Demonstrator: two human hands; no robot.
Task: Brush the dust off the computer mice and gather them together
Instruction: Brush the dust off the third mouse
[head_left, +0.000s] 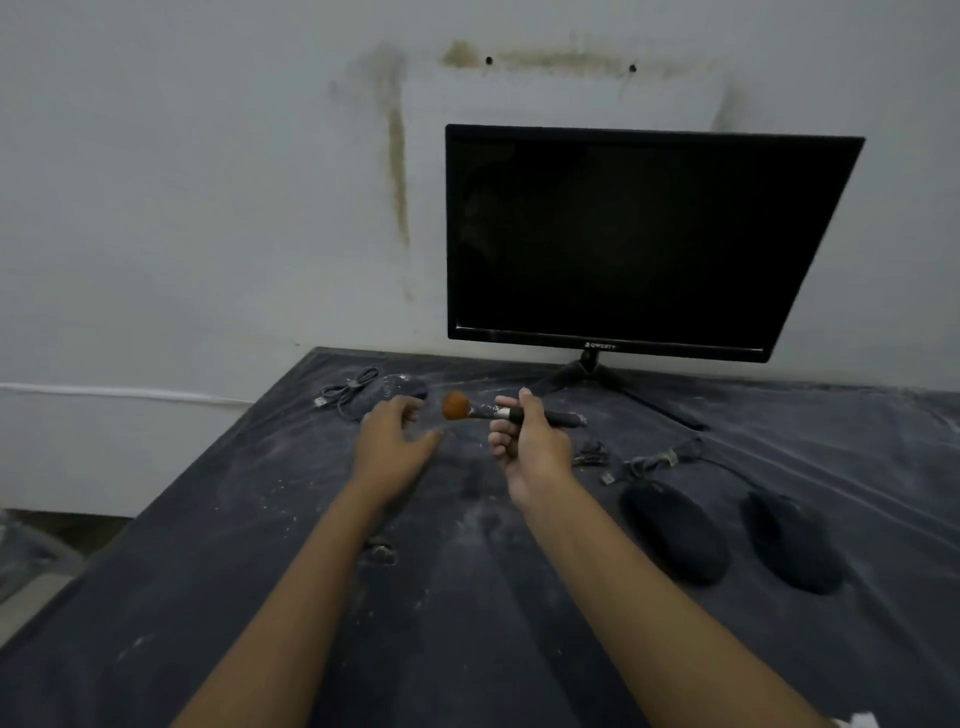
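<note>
A dusty black mouse lies at the far left of the dark cloth, its coiled cable beside it. My left hand hovers just in front of it, fingers spread and holding nothing. My right hand grips the dark handle of a brush whose orange bristles point left, toward the dusty mouse. Two black mice, one and another, lie side by side at the right, with their cables bunched behind them.
A black monitor on a tripod stand sits at the back against the stained wall. The table is covered by a dark cloth speckled with white dust. The table's left edge runs diagonally; floor lies beyond it.
</note>
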